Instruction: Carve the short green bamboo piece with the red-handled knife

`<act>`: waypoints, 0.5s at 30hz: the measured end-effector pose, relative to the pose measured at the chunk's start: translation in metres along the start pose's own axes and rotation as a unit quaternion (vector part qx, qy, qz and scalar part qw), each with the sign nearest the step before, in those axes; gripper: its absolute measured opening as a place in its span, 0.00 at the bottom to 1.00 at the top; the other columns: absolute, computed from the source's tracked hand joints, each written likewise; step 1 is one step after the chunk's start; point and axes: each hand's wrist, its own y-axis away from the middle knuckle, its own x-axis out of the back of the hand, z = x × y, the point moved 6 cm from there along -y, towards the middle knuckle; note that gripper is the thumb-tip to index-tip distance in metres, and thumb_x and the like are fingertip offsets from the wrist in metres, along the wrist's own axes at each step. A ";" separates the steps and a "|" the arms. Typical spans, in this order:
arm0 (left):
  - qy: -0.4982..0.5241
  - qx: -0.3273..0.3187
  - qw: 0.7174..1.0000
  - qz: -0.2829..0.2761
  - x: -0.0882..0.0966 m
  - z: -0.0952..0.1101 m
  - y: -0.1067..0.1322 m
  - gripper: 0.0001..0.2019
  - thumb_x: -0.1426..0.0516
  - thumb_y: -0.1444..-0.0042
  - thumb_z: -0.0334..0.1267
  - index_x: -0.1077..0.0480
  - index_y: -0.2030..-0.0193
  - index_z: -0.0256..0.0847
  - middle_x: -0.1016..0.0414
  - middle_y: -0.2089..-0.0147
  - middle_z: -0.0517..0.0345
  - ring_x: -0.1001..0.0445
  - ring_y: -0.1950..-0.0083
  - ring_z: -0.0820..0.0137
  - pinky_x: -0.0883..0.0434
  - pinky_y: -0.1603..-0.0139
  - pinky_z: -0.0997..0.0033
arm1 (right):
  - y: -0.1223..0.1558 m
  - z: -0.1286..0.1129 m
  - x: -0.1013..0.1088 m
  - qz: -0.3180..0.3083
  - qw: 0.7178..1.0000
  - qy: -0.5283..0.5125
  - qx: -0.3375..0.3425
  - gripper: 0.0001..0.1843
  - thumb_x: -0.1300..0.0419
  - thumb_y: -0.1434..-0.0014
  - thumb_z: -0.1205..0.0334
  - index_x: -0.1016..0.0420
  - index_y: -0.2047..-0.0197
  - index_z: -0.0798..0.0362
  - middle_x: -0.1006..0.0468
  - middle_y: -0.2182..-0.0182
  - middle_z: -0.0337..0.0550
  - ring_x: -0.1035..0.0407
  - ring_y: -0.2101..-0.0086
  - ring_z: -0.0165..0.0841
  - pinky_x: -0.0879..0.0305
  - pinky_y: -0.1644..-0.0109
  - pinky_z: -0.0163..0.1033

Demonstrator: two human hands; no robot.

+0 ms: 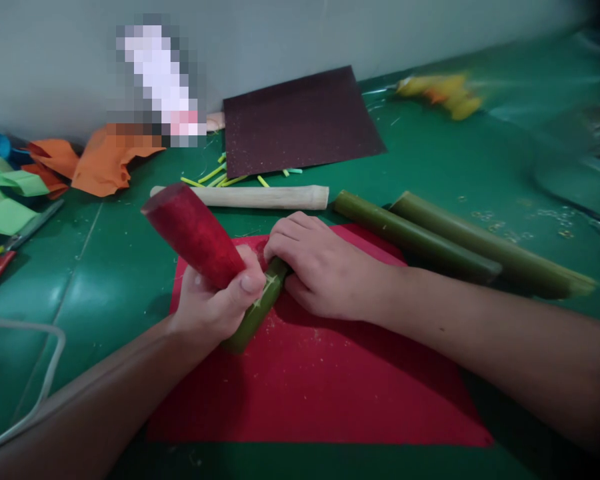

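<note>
My left hand [215, 303] is closed around a dark red rolled sheet [193, 233], which sticks up and to the left and presses against a short green bamboo piece [257, 310]. That piece lies on a red sheet [320, 387] spread on the green table [105, 267]. Its surface shows pale scratch marks and dust. My right hand [317, 267] is curled over the far end of the short bamboo piece, holding it down on the red sheet.
Two long green bamboo stalks [430, 243] lie to the right, a pale peeled stick [260, 197] behind. A dark abrasive sheet [300, 120] leans by the wall. Orange [105, 160] and green paper [5, 193], scissors [30, 227] and a white cable [40, 373] sit at left.
</note>
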 end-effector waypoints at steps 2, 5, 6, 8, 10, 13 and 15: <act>-0.011 0.011 1.000 0.011 0.003 -0.003 0.001 0.26 0.37 0.40 0.59 0.27 0.76 0.38 0.33 0.81 0.61 0.39 0.81 0.79 0.42 0.83 0.75 | -0.001 0.001 0.000 -0.002 1.000 -0.008 -0.004 0.10 0.48 0.41 0.70 0.26 0.60 0.59 0.28 0.60 0.53 0.39 0.59 0.41 0.40 0.51 0.49; -0.019 0.026 0.999 0.009 0.006 -0.007 0.003 0.22 0.35 0.40 0.56 0.25 0.73 0.38 0.31 0.78 0.61 0.37 0.80 0.79 0.41 0.82 0.76 | -0.001 0.001 0.000 -0.002 1.000 -0.013 -0.007 0.10 0.48 0.41 0.71 0.27 0.60 0.58 0.28 0.60 0.53 0.38 0.59 0.40 0.41 0.51 0.48; -0.017 0.022 1.000 0.004 0.005 -0.006 0.004 0.23 0.36 0.39 0.57 0.25 0.73 0.38 0.32 0.79 0.61 0.37 0.80 0.79 0.41 0.82 0.76 | -0.001 0.001 0.000 -0.001 1.000 -0.011 -0.006 0.11 0.49 0.42 0.71 0.27 0.60 0.58 0.28 0.60 0.53 0.39 0.58 0.41 0.41 0.51 0.49; -0.013 0.008 1.000 -0.004 0.003 -0.004 0.004 0.26 0.38 0.38 0.58 0.28 0.76 0.38 0.34 0.81 0.62 0.39 0.81 0.79 0.42 0.83 0.75 | 0.000 0.001 0.001 -0.002 1.000 -0.002 -0.002 0.11 0.49 0.43 0.71 0.27 0.59 0.58 0.28 0.60 0.53 0.39 0.58 0.41 0.41 0.51 0.49; -0.011 -0.004 1.000 -0.002 0.001 0.000 0.003 0.29 0.40 0.38 0.61 0.31 0.79 0.38 0.38 0.83 0.62 0.42 0.82 0.79 0.43 0.84 0.75 | 0.000 0.001 0.001 -0.004 1.000 0.003 0.000 0.11 0.49 0.43 0.71 0.27 0.59 0.57 0.28 0.60 0.53 0.39 0.57 0.42 0.41 0.51 0.49; -0.019 0.002 1.000 0.013 0.002 0.001 0.002 0.27 0.38 0.39 0.59 0.30 0.79 0.39 0.37 0.83 0.63 0.42 0.83 0.80 0.44 0.84 0.75 | -0.001 0.001 0.001 -0.004 1.000 0.003 -0.003 0.11 0.49 0.41 0.70 0.27 0.59 0.57 0.28 0.60 0.53 0.39 0.58 0.42 0.41 0.52 0.49; -0.030 0.009 0.999 0.027 0.005 -0.001 0.004 0.24 0.37 0.40 0.57 0.28 0.77 0.39 0.32 0.80 0.62 0.39 0.82 0.79 0.41 0.84 0.75 | -0.001 0.001 0.000 -0.003 1.000 -0.003 -0.005 0.10 0.49 0.41 0.70 0.27 0.59 0.58 0.27 0.60 0.53 0.39 0.58 0.42 0.41 0.51 0.49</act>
